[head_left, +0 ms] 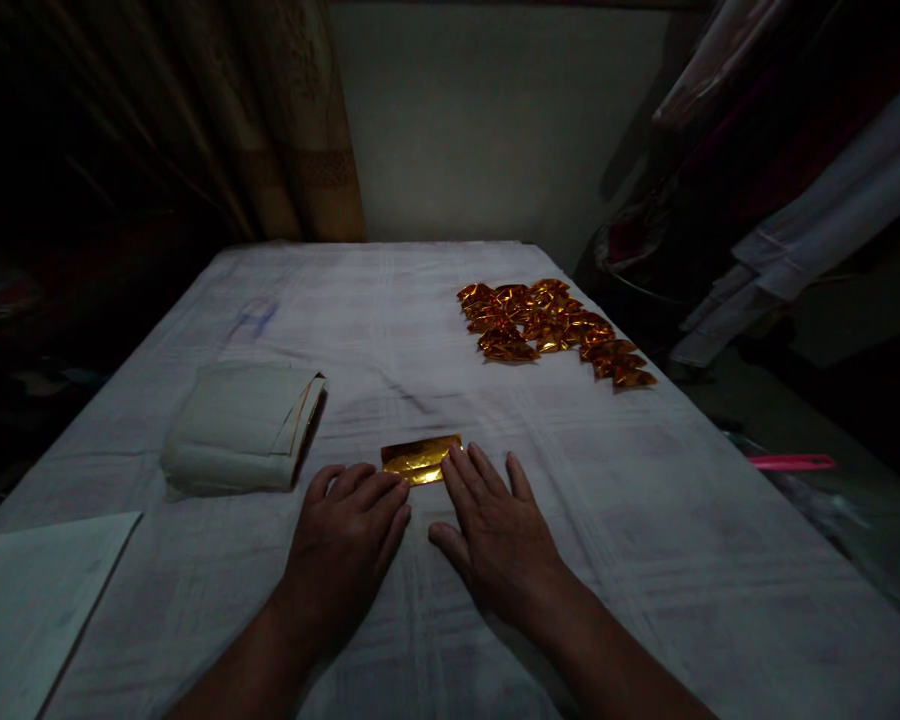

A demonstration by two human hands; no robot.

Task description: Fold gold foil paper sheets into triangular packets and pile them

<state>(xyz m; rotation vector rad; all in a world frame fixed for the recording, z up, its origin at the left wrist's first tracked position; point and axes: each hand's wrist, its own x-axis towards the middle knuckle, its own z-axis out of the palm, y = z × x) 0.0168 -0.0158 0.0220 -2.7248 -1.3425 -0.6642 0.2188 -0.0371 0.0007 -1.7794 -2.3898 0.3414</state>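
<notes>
The gold foil strip (420,456) lies flat on the pale checked cloth (420,640), with a line along its length that looks like a fold; by my judgement it is partly worked, since it is flat and straight-edged, unlike the puffed, pointed foil pieces (544,325) beyond it to the right. The right hand (499,530) is spread palm down, its fingertips on the strip's right end, pressing rather than gripping; the left hand (351,530) is also palm down, fingers loosely bent, its index fingertip at the strip's near left corner, with nothing visibly grasped.

The foil pieces sit bunched together, overlapping too much to count surely; they appear to be finished work, so the shaping of this one strip seems left to do. Left of the strip, beyond the left hand, rests a folded paper bundle (236,430); whether it holds more foil I cannot tell; farther left and nearer than the strip is a pale sheet (37,600); well beyond the strip hangs a curtain (307,120).
</notes>
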